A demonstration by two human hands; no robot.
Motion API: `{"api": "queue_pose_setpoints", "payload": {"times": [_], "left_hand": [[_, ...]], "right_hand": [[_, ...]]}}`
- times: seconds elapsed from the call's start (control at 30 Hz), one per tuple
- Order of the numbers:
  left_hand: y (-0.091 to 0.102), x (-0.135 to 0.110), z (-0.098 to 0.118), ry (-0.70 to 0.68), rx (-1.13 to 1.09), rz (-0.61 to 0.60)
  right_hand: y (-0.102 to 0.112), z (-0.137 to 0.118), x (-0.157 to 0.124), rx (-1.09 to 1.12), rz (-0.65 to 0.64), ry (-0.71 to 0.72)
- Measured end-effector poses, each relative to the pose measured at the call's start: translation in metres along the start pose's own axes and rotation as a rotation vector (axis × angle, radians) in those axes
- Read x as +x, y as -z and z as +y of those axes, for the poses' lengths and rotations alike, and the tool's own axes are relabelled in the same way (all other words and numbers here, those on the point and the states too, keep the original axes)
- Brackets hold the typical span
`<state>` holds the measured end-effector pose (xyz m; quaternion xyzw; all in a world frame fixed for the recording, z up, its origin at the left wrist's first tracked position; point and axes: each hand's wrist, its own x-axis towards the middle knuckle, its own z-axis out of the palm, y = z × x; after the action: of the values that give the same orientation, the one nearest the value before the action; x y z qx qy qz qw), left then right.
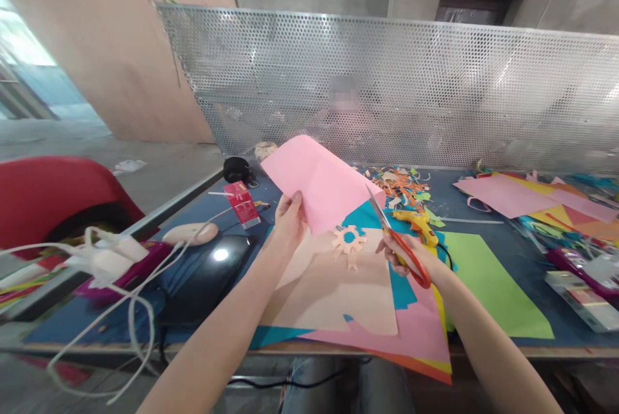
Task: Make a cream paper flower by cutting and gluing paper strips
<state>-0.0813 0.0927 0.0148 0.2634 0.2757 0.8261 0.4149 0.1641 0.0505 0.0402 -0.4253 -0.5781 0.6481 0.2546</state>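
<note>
My left hand (289,215) pinches the lower left edge of a pink sheet of paper (322,185), which is raised above the table and curves slightly. In my right hand (394,256) is a pair of scissors (409,258) with red-orange handles. Its blades point up and left, close to the right corner of the pink sheet; whether they touch it I cannot tell. Below lies a beige sheet (338,291) with a cut-out paper gear shape (349,240) on it. More coloured sheets are stacked underneath.
A yellow glue gun (418,224) and paper scraps (399,188) lie right of centre. A green sheet (493,285) is at the right. Left are a black tablet (217,278), a red packet (243,206) and a power strip (120,272) with white cables. A perforated metal screen (411,91) borders the back.
</note>
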Motion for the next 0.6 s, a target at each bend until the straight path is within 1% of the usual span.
{"api": "queue_pose_setpoints", "payload": {"times": [0.3,0.43,0.6], "left_hand": [[0.003,0.014,0.011,-0.061,0.019,-0.024],[0.005,0.015,0.011,-0.078,0.031,-0.020],[0.005,0.015,0.010,-0.076,0.046,-0.030]], "right_hand": [[-0.002,-0.002,-0.001,-0.073,0.029,0.011],[-0.005,-0.004,-0.004,-0.116,0.060,-0.002],[-0.006,-0.004,-0.003,-0.128,0.068,0.013]]}}
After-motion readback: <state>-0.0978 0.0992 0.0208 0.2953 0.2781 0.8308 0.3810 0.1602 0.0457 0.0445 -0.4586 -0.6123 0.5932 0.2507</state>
